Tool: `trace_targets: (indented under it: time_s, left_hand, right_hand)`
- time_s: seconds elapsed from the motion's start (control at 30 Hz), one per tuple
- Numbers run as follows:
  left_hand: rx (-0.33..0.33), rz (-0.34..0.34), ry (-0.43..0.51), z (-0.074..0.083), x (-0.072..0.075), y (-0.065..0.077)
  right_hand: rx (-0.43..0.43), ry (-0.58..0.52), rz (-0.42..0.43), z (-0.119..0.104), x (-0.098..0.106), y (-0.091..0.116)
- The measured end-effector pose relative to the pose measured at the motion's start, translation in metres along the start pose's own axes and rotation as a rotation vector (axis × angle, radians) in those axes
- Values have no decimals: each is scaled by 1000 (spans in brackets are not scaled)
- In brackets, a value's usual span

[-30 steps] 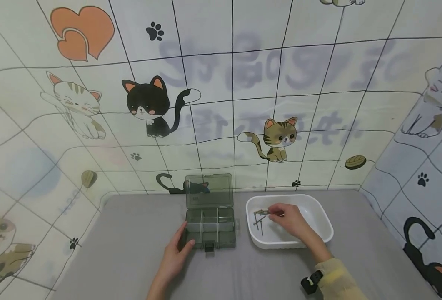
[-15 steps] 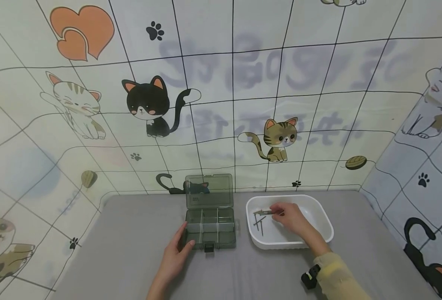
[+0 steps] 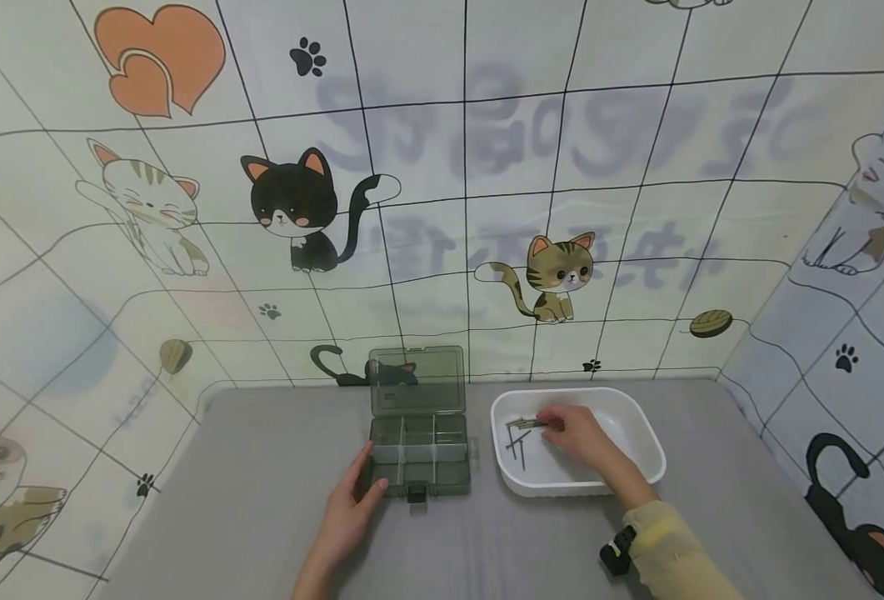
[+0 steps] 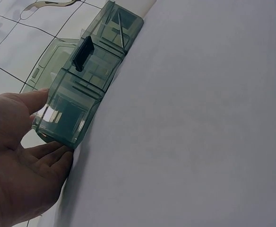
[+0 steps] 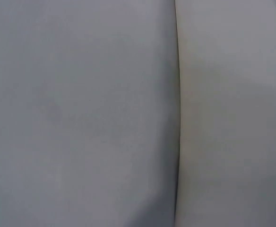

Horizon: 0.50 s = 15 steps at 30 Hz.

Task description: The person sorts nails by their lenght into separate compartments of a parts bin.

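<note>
The left hand (image 3: 347, 508) is spread, thumb and fingers touching the near left corner of the open box (image 3: 421, 475) without gripping it. To the box's right, the right hand (image 3: 580, 437) pinches nails (image 3: 533, 423) between its fingertips over the tray (image 3: 629, 429). Loose nails lie in the tray's left part, just left of that hand.

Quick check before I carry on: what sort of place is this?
Probably an indoor work booth, though nothing beyond it shows: a grey table, cat-printed sheeting along its back and sides, and a divided box beside a white tray holding thin metal pieces.
</note>
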<state>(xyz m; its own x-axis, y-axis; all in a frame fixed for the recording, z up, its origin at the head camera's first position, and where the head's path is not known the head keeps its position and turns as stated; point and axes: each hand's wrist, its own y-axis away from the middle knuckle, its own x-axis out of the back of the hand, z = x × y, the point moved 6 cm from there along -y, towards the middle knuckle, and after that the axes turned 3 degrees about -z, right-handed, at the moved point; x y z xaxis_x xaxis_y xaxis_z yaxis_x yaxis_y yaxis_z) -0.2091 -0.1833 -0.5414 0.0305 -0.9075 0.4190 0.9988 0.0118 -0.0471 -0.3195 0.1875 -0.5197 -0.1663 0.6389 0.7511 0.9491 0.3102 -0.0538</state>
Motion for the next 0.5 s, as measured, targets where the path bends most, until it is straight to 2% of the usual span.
trace_targets:
  time_s: [0.23, 0.5]
  left_hand:
    - [-5, -13, 1, 0, -2, 0]
    - [-12, -12, 7, 0, 0, 2]
  right_hand:
    - [-2, 11, 10, 2, 2, 2]
    - [38, 41, 2, 1, 0, 0]
